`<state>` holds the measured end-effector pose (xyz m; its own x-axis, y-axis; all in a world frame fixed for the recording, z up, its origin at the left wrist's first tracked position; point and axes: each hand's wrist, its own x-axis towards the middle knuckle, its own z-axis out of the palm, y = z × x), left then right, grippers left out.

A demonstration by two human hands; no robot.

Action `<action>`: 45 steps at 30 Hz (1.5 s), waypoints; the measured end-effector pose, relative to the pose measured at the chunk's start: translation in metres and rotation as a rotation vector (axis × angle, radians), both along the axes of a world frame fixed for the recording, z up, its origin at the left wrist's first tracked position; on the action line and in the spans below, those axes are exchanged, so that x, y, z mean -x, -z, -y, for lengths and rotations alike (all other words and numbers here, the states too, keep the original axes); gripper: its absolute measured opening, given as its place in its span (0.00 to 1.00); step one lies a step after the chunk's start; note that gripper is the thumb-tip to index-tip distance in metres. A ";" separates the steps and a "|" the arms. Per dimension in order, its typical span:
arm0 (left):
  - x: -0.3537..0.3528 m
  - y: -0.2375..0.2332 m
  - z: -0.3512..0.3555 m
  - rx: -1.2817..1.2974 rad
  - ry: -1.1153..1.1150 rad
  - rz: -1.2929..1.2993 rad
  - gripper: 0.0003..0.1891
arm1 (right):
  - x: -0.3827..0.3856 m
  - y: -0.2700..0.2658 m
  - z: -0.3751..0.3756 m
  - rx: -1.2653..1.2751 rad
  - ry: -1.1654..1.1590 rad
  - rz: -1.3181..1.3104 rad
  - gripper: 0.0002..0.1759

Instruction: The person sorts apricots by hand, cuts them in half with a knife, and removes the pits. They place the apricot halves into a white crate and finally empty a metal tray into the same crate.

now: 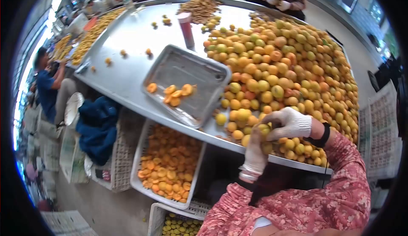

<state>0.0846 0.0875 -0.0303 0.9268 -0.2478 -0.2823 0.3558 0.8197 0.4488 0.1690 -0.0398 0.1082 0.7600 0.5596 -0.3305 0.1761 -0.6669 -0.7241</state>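
My left hand [255, 154], in a whitish glove, is closed on a yellow-green apricot [264, 130] at the front edge of the metal table. From the right, my right hand [290, 123], in a white knit glove, curls its fingers and thumb round the same fruit. Any tool between the fingers is hidden. Behind and beside both hands spreads a big heap of whole apricots [276, 66]. To the left, a grey metal tray [208, 73] holds several orange apricot halves [174, 93].
Below the table edge stands a white crate [138, 168] of apricot halves, with a crate of greenish fruit [180, 226] beneath. A red-topped cup [185, 28] stands behind the tray, near a pile of pits [199, 8]. A co-worker's gloved hands [278, 2] are across the table.
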 end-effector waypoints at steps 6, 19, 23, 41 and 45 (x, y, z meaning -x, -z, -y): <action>-0.003 -0.008 -0.003 0.497 0.130 0.021 0.23 | -0.043 0.035 0.079 0.097 0.442 0.605 0.15; -0.015 -0.017 -0.003 0.395 0.002 -0.142 0.38 | -0.074 0.052 0.061 0.588 -0.250 1.123 0.17; -0.013 -0.015 0.000 0.393 0.001 -0.172 0.36 | -0.052 0.039 0.097 0.633 0.120 0.910 0.20; -0.015 -0.019 0.004 0.315 0.069 -0.093 0.42 | -0.034 0.047 0.084 -0.854 0.672 -0.536 0.34; -0.016 -0.019 0.004 0.303 0.067 -0.073 0.41 | -0.023 0.043 0.074 -0.594 0.604 -0.195 0.32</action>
